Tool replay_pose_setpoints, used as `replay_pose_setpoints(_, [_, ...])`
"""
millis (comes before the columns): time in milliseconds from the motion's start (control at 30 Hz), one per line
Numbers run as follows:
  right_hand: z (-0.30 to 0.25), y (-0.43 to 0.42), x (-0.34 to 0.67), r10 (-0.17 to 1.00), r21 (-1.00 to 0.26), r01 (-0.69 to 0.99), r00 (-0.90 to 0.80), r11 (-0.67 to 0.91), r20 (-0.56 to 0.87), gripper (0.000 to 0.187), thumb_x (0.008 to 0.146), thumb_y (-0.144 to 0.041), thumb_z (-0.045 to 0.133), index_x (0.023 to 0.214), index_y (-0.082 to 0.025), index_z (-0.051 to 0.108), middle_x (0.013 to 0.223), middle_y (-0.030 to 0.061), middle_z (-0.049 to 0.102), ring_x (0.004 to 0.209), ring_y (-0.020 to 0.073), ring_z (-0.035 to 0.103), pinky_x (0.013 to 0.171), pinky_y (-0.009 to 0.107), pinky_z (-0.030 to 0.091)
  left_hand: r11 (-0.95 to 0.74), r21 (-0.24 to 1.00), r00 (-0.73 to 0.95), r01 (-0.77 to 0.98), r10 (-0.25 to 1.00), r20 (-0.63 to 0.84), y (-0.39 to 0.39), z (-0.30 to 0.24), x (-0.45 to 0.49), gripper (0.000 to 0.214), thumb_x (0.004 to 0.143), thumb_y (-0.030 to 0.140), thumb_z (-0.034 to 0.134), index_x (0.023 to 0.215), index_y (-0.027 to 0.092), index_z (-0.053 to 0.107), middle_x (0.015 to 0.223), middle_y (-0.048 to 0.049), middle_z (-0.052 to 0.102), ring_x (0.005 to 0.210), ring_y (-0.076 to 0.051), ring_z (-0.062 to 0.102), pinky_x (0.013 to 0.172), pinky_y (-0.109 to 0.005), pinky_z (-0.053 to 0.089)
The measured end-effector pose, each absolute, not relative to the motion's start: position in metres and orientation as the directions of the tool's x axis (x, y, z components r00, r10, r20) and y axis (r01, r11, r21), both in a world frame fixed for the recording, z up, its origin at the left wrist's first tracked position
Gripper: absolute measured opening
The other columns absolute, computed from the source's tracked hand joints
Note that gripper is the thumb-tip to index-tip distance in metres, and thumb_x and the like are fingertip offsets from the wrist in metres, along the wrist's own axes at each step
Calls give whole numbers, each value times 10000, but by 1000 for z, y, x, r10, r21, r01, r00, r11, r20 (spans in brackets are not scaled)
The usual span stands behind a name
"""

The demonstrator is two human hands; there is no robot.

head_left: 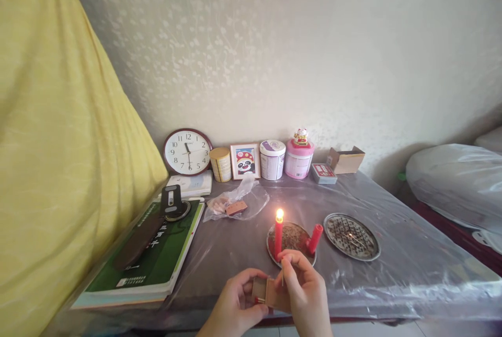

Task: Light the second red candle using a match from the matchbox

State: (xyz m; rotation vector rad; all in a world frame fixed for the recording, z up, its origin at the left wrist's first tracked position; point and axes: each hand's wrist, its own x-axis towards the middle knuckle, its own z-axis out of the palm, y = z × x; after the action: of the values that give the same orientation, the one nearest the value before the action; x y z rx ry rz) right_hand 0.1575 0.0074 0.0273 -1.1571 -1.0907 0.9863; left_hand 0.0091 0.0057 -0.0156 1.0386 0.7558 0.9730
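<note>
My left hand is closed around a small cardboard matchbox. Its tray is slid partly out, and red-tipped matches show inside. Thumb and forefinger of my right hand pinch a thin matchstick over the box; whether these fingers also touch the box I cannot tell. Just beyond stands a lit red candle, upright on a round metal plate. An unlit red candle leans to the right on the same plate, whose near edge is partly hidden by my right hand.
Right of the candles lies a second metal plate with used matchsticks. A clear plastic bag with a small brown box sits left of them. A green book lies at left. Along the wall are a clock, several cans and a picture frame.
</note>
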Motion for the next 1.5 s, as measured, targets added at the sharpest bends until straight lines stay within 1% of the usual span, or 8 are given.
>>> replay_pose_setpoints(233, [18,7,149,955,-988,-11,258,155,147,280,868,-472,544,866,-195,584,605,-14,567,498,138,528,522,237,465,235,879,398,-415,916,-57,1,-14,22,513,644,251,791,1114,248,586,849,-24,700,607,-155,631,565,-271,490])
replay_pose_setpoints(400, [18,2,136,966,-980,-61,191,187,172,284,875,-464,531,850,-187,588,749,23,598,480,113,507,460,224,435,130,898,358,-420,933,32,-2,-13,35,554,660,314,790,1175,237,600,1063,-66,665,842,-202,639,844,-335,469])
replay_pose_setpoints(533, [24,2,135,974,-982,-121,192,147,123,295,860,-479,547,847,-189,598,598,-8,553,468,130,490,456,230,423,319,823,372,-470,917,-143,-1,-16,33,492,728,392,702,1177,228,587,941,-51,684,611,-165,617,557,-288,472])
replay_pose_setpoints(633, [29,5,140,986,-978,-191,157,85,55,308,856,-488,560,763,-195,569,513,-43,488,451,119,453,466,225,404,323,780,307,-536,935,-177,2,-13,26,560,687,316,700,1207,208,521,765,-14,672,498,-145,557,446,-263,423])
replay_pose_setpoints(900, [30,11,146,994,-978,-200,103,52,32,308,833,-468,617,783,-165,606,604,-38,522,495,78,441,484,186,371,192,771,124,-607,981,-147,10,10,8,304,762,243,630,1050,165,572,650,3,626,514,-145,530,496,-288,431])
replay_pose_setpoints(1067, [30,8,142,996,-971,-230,81,65,47,328,816,-460,639,955,-163,631,740,10,610,560,107,548,534,206,464,237,690,137,-684,971,-198,9,14,4,330,733,197,604,1050,126,659,656,-31,657,528,-160,550,505,-300,433])
replay_pose_setpoints(1233, [28,1,133,992,-945,-307,-18,115,126,256,876,-433,572,957,-191,598,629,-15,593,483,120,556,477,231,497,344,658,224,-670,939,-263,7,17,7,305,707,198,625,1000,146,691,718,-47,684,566,-165,581,527,-293,428])
replay_pose_setpoints(1500, [23,-2,134,952,-950,56,-25,306,305,262,899,-400,534,910,-169,655,738,57,675,564,139,613,499,195,506,384,693,297,-610,922,-249,4,10,11,197,757,283,680,905,154,679,697,-33,639,600,-133,555,550,-254,393])
